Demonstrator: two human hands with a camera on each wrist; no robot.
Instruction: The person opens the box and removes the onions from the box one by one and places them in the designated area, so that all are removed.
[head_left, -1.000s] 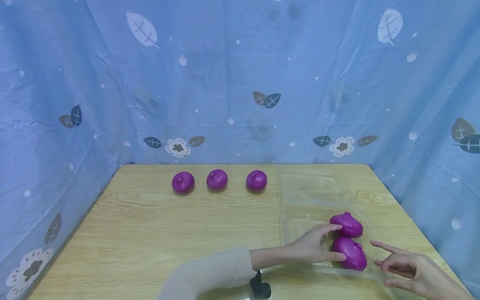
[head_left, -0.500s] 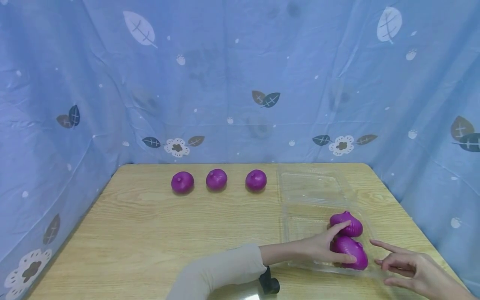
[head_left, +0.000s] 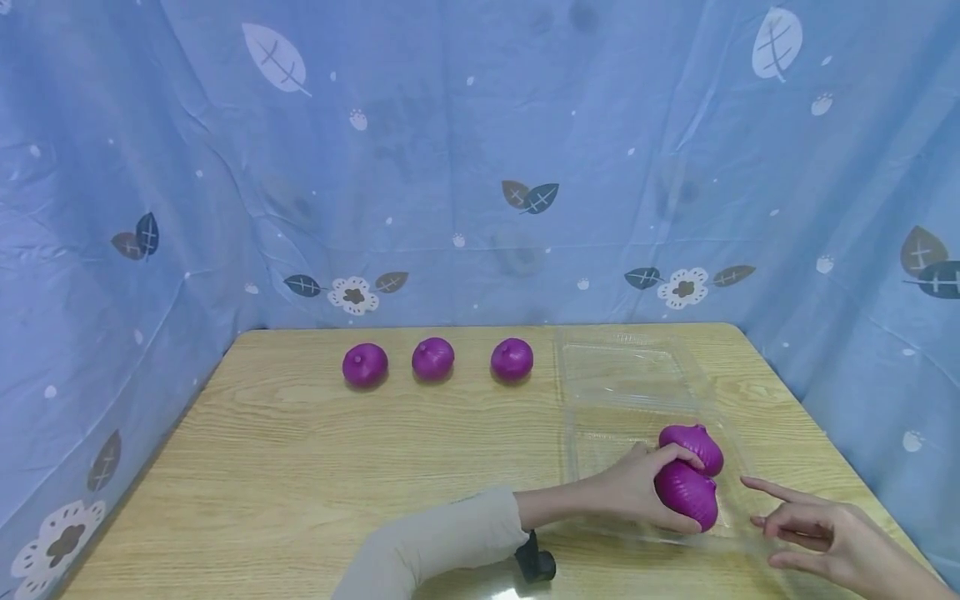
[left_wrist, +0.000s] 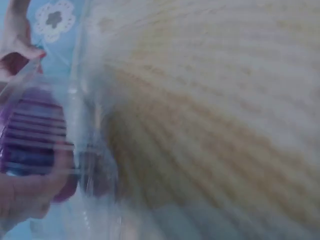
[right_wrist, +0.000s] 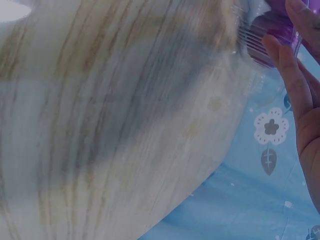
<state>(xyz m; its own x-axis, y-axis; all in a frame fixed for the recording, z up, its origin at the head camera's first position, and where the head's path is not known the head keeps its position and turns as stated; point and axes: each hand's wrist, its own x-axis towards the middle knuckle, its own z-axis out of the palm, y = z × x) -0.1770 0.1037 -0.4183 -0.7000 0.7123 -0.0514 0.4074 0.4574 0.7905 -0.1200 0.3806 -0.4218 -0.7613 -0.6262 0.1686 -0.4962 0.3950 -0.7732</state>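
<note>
My left hand (head_left: 636, 490) grips a purple onion (head_left: 686, 495), thumb at its near side and fingers curled over its far side. This onion sits in the near half of a clear plastic clamshell box (head_left: 600, 417). Right behind it lies a second purple onion (head_left: 692, 448), partly covered by my fingers. Beyond the box's right side, my right hand (head_left: 828, 533) holds nothing, its index finger extended and the others loosely bent. In the left wrist view the gripped onion (left_wrist: 35, 130) shows through the box's ribbed wall.
Three more purple onions (head_left: 365, 365) (head_left: 432, 359) (head_left: 512, 360) stand in a row along the back of the wooden table (head_left: 337, 450). The box's lid (head_left: 622, 372) lies folded open towards the back. A blue patterned curtain (head_left: 450, 167) surrounds the table.
My left hand's fingers have closed around the near onion and shifted it slightly to the left. The right hand has stayed nearly still.
</note>
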